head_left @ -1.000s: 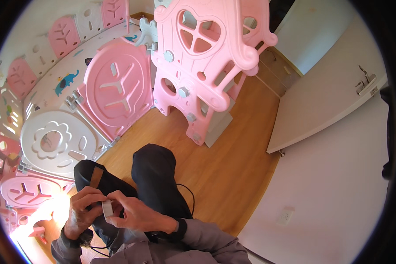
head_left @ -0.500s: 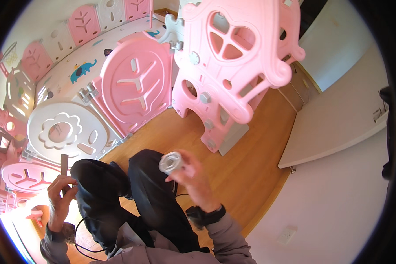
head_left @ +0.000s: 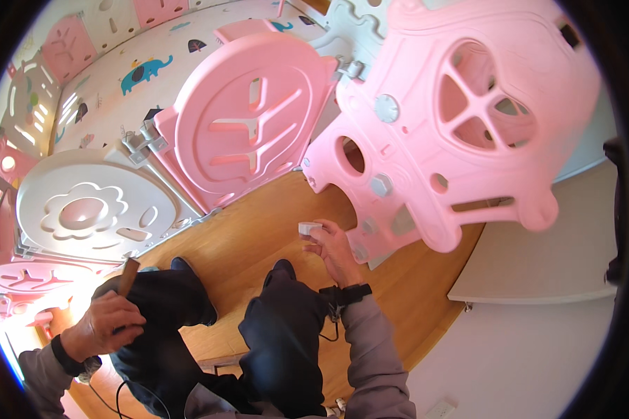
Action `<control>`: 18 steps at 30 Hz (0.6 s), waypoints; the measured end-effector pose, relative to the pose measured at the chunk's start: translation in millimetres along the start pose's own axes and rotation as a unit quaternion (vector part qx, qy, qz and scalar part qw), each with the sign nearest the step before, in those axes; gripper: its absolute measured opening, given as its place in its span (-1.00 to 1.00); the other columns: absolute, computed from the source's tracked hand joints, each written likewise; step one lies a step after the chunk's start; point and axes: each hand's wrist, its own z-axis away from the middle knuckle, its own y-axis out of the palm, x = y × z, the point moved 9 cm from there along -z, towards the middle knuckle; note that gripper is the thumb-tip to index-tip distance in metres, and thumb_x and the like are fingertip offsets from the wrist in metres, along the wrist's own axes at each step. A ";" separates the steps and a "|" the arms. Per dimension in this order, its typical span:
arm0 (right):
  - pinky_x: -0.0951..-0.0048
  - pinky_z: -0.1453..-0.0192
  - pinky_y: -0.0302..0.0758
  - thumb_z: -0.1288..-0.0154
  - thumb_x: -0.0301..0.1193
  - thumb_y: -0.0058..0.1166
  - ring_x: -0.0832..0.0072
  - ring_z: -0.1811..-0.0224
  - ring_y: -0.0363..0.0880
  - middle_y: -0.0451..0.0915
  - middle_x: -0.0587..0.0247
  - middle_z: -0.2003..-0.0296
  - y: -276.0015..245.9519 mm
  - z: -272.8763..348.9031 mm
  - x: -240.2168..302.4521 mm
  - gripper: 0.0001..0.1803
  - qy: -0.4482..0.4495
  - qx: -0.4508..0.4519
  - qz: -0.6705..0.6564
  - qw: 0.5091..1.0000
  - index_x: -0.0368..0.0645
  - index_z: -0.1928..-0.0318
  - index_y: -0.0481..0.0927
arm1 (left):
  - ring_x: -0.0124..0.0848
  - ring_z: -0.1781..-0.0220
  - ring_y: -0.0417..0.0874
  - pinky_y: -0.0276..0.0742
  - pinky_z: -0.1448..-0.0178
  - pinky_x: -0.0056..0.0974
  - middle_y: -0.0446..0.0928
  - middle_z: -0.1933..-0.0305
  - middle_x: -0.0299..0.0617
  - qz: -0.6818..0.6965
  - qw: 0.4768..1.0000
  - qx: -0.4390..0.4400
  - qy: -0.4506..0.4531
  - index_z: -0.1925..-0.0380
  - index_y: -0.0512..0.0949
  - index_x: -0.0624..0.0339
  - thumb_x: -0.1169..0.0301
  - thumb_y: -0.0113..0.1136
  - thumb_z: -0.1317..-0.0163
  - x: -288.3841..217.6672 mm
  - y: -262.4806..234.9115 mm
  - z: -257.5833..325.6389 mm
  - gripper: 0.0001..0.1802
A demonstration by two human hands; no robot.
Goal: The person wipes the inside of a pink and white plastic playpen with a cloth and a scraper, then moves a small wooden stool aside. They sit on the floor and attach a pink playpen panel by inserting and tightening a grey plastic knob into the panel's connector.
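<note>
Between the fingertips of my right hand (head_left: 337, 253) is a small grey-white plastic piece (head_left: 309, 228), held over the wooden floor just left of the pink play structure (head_left: 426, 167). Earlier its end showed as round and hollow. My left hand (head_left: 108, 322) is closed around a flat, narrow brownish strip (head_left: 128, 276), whose upper end sticks up beside my left thigh; its exact kind does not show. Grey hexagonal bolt heads (head_left: 381, 185) sit in the pink panel nearest my right hand.
A pink gate panel (head_left: 258, 126) and a white flower panel (head_left: 84, 209) form a play fence ahead and left. Behind it lies a patterned mat (head_left: 140, 105). A white cabinet door (head_left: 531, 272) stands at the right. Dark cables hang near my wrists.
My view has shifted, and the play structure appears larger and farther right. My right hand has moved toward it with the plastic piece, now seen side-on. My left hand keeps the strip, now tilted.
</note>
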 end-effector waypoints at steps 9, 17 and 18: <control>0.42 0.02 0.61 -0.51 -0.14 0.12 0.48 0.01 0.65 0.63 0.25 -0.03 -17.8 -118.2 -42.0 -0.56 0.053 -0.061 0.045 0.996 -0.19 -0.18 0.55 | -0.38 0.54 0.56 0.31 0.42 -0.23 0.65 0.41 -0.30 0.001 1.000 -0.027 0.007 0.43 0.67 0.06 0.46 0.40 0.16 32.0 15.2 5.5 -0.80; 0.45 0.09 0.59 -0.45 -0.04 0.15 0.50 0.07 0.61 0.59 0.27 0.03 -43.1 -208.9 -79.5 -0.44 0.061 -0.138 -0.006 0.988 -0.18 -0.24 0.56 | -0.40 0.55 0.50 0.26 0.35 -0.18 0.58 0.48 -0.36 -0.034 0.994 -0.094 -0.032 0.47 0.62 -0.02 0.41 0.31 0.17 40.1 9.5 31.3 -0.83; 0.46 0.14 0.59 -0.44 -0.03 0.15 0.51 0.10 0.61 0.58 0.27 0.05 -48.6 -217.3 -83.1 -0.44 0.058 -0.163 -0.013 0.985 -0.18 -0.23 0.58 | -0.39 0.54 0.51 0.28 0.34 -0.17 0.56 0.49 -0.36 -0.044 0.994 -0.091 -0.036 0.46 0.63 -0.02 0.35 0.32 0.08 40.5 9.9 33.1 -0.88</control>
